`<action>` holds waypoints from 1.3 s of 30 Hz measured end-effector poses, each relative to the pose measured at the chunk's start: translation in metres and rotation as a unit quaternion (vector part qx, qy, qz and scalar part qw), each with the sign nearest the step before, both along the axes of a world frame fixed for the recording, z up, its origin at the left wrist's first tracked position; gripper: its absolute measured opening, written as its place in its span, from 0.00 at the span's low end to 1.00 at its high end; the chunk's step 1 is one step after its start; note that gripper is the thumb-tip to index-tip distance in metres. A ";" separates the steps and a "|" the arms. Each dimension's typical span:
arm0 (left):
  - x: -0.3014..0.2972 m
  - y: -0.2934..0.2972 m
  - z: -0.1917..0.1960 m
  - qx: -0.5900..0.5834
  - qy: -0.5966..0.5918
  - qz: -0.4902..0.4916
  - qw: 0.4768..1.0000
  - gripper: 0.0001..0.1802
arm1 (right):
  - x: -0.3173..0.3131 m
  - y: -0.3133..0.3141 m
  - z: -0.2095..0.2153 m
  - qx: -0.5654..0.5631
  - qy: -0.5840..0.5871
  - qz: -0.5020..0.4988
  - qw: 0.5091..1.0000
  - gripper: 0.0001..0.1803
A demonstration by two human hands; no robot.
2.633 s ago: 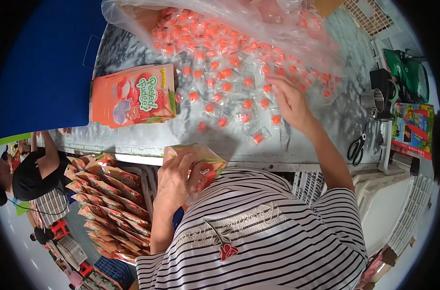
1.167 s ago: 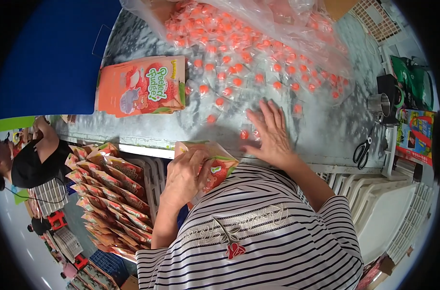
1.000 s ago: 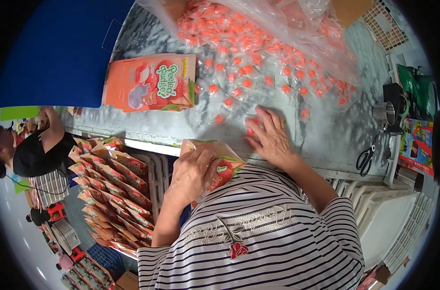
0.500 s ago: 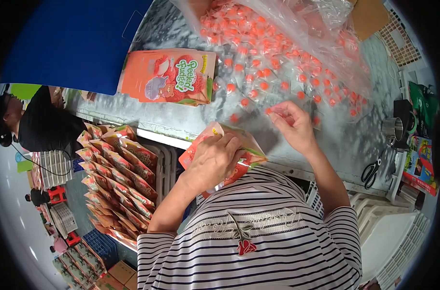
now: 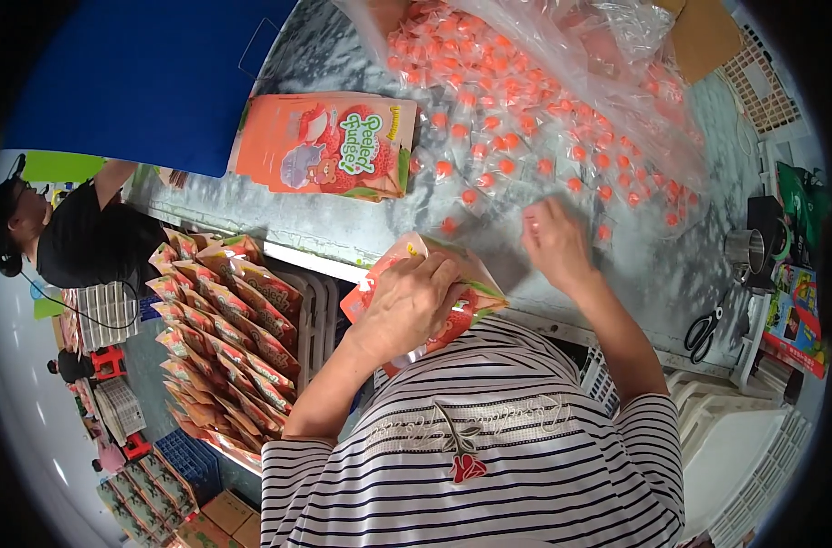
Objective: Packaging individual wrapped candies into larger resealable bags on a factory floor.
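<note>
My left hand (image 5: 408, 300) grips a pink and tan printed pouch (image 5: 475, 290) close to my body, at the table's front edge. The pouch's upper side faces the table and its inside is hidden. To its right, my right hand (image 5: 559, 245) hovers over the table with fingers curled together. What the fingers hold, if anything, is hidden. Just beyond lie loose orange-red candies in clear wrappers (image 5: 506, 166), one of them (image 5: 449, 225) between the pouch and the others. A flat stack of matching pouches (image 5: 324, 146) rests to the left of the candies.
A large clear plastic bag (image 5: 598, 82) spreads over heaped candies at the back. Filled pouches (image 5: 228, 338) stand in rows in a crate at left. Black scissors (image 5: 704, 336) and a metal cup (image 5: 743, 248) are at right. A person in black (image 5: 105, 233) is at far left.
My right hand has drawn its fingers in and turned; the orange-red candy that showed at its fingertips is no longer visible. My left hand keeps its hold on the pouch.
</note>
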State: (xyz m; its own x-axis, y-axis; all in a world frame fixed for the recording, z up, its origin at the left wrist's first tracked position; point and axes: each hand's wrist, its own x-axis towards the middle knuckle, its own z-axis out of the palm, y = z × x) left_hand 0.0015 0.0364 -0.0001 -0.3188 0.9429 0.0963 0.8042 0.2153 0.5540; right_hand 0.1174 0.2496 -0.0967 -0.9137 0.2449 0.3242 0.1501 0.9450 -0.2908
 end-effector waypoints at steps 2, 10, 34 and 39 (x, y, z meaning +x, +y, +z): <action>0.000 0.001 -0.001 0.010 -0.002 0.001 1.000 0.09 | -0.001 0.000 0.012 -0.391 0.003 -0.099 0.915 0.08; 0.004 0.005 -0.001 0.045 -0.018 -0.066 0.997 0.10 | -0.018 -0.033 0.069 -0.612 -0.085 0.092 0.780 0.09; -0.003 0.014 0.007 0.080 -0.081 -0.067 0.991 0.06 | -0.022 0.008 0.105 -0.747 -0.251 0.053 0.614 0.21; 0.013 0.019 0.034 0.168 -0.051 -0.147 0.973 0.09 | -0.033 -0.024 0.136 -0.474 -0.345 0.231 0.777 0.24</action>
